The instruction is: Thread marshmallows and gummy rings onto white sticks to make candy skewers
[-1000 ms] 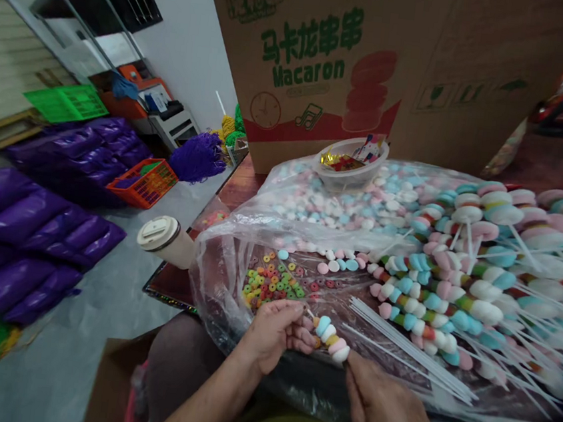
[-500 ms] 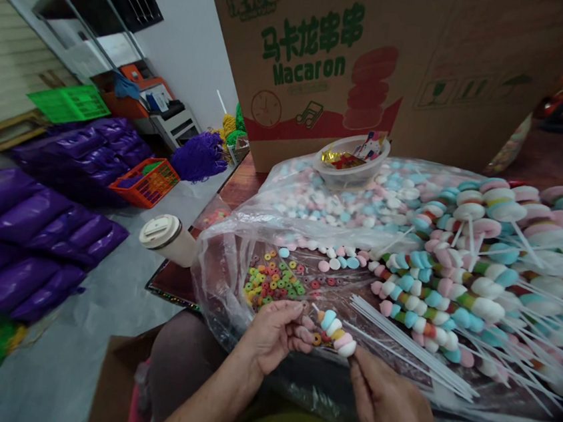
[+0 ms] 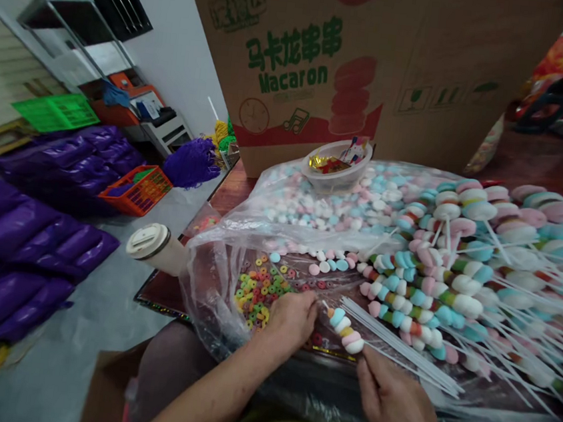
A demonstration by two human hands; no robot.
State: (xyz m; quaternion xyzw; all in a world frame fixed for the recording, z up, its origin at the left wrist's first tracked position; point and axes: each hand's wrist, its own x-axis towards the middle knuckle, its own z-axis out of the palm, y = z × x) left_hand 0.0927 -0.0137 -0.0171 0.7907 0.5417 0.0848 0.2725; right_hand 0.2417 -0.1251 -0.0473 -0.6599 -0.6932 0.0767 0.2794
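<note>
Skewer (image 3: 346,330) held firmly is the key: my right hand (image 3: 393,397) pinches it below the end white marshmallow (image 3: 355,346), above the table (image 3: 231,189), tip left clear so pieces can slide on gently. My left hand (image 3: 293,319) curls beside the tip, grasping what I cannot tell. I make out four marshmallows and two rings on it; outward, uncountable loose rings (image 3: 258,282), one cup (image 3: 150,244), one bowl (image 3: 311,168), one carton (image 3: 384,141).

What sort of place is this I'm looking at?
Probably a small sweets workshop: the right hand holds a stick of coloured puffs, many similar sticks lie heaped to its right, and a large cardboard box printed "Macaron" stands behind.
</note>
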